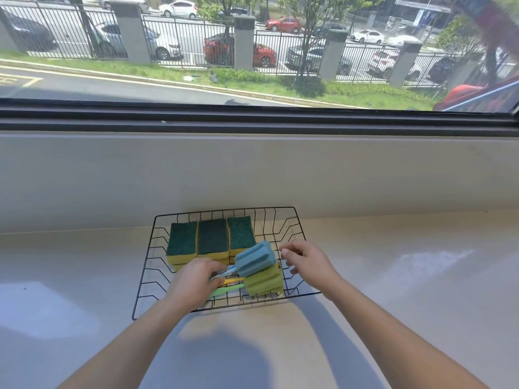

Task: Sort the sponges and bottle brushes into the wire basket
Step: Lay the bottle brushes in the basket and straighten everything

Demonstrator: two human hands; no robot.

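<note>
A black wire basket point(295, 220) stands on the pale counter. Three green-and-yellow sponges point(212, 238) lie side by side along its back, stacked on others. In front of them rest bottle brushes: a blue foam-headed brush point(254, 258) on top, and a yellow-green foam-headed brush point(264, 282) under it, with a yellow handle between. My left hand point(193, 280) is closed around the brush handles inside the basket. My right hand point(304, 261) hovers at the basket's right side, fingers curled and holding nothing, close to the brush heads.
The counter point(393, 290) runs wide on both sides of the basket and ends at a low wall point(252, 169) under a window. Outside are a road, a fence and parked cars.
</note>
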